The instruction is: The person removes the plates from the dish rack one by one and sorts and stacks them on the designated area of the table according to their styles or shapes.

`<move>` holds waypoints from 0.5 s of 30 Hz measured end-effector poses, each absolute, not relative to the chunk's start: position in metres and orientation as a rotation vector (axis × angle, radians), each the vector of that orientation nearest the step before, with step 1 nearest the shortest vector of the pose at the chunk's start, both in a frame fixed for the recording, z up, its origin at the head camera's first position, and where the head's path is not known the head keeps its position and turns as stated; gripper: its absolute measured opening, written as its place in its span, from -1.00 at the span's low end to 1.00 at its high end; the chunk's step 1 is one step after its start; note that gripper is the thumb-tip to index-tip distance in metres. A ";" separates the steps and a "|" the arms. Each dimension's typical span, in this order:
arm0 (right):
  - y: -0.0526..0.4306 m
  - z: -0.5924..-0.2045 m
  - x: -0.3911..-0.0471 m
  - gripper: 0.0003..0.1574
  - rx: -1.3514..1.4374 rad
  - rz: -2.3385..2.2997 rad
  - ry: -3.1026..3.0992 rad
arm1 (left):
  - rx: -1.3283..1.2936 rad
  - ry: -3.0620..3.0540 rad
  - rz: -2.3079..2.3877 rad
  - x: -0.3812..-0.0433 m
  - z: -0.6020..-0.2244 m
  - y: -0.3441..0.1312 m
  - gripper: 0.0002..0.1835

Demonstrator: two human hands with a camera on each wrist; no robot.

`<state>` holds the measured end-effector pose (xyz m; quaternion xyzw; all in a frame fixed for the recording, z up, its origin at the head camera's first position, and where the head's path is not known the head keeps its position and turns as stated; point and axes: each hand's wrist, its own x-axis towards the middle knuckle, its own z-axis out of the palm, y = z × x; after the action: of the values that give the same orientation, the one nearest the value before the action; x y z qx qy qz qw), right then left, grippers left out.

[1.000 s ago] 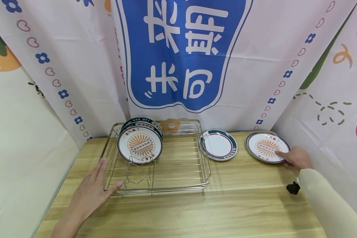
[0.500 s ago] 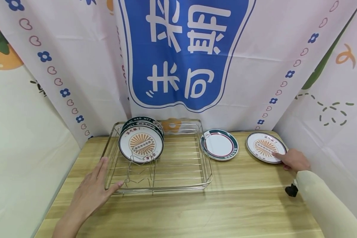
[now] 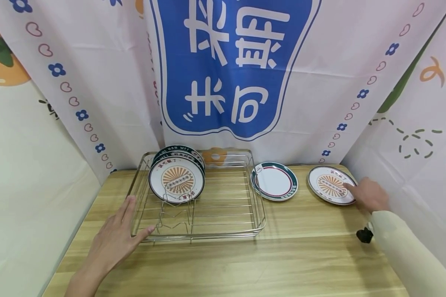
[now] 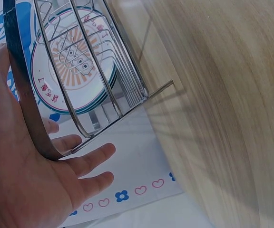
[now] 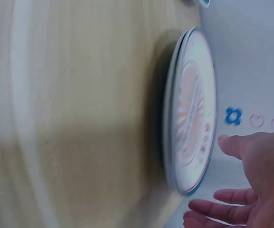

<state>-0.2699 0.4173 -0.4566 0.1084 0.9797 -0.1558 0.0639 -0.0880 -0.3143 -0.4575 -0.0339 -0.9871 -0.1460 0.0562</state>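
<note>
In the head view my left hand [image 3: 113, 239] rests at the front left corner of a metal wire dish rack [image 3: 223, 236], its fingers mostly straight along the side rail. The left wrist view shows the fingers [image 4: 92, 161] spread past the rack's rim. Several plates [image 3: 176, 180] lean upright in the rack, the front one white with an orange sunburst. My right hand [image 3: 371, 196] is beside a short stack of sunburst plates [image 3: 328, 187] at the table's right. The right wrist view shows its thumb [image 5: 232, 145] and loose fingers apart from the stacked plates [image 5: 194, 118].
A green-rimmed plate [image 3: 275, 181] lies flat between the rack and the sunburst stack. Printed cloth [image 3: 297, 136] hangs behind and beside the wooden table [image 3: 245, 268]. A small black object [image 3: 364, 235] hangs by the right sleeve.
The stacked sunburst plates were offset and now line up. My right hand, whose thumb lay on the top plate, has come away from it slightly. My left hand keeps its place.
</note>
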 end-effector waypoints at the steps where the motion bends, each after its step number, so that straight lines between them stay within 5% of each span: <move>1: 0.414 -0.454 -0.272 -0.11 0.322 -0.461 2.976 | -0.105 -2.993 -0.442 -0.088 -0.457 -0.314 0.17; 15: 0.338 -0.415 -0.288 -0.29 -0.017 -0.321 3.176 | -0.120 -2.979 -0.456 -0.087 -0.456 -0.314 0.16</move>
<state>-0.2884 0.3384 -0.4152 -0.0054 0.9946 -0.1006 -0.0254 -0.0869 -0.3139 -0.4556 -0.0397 -0.9857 -0.1510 0.0626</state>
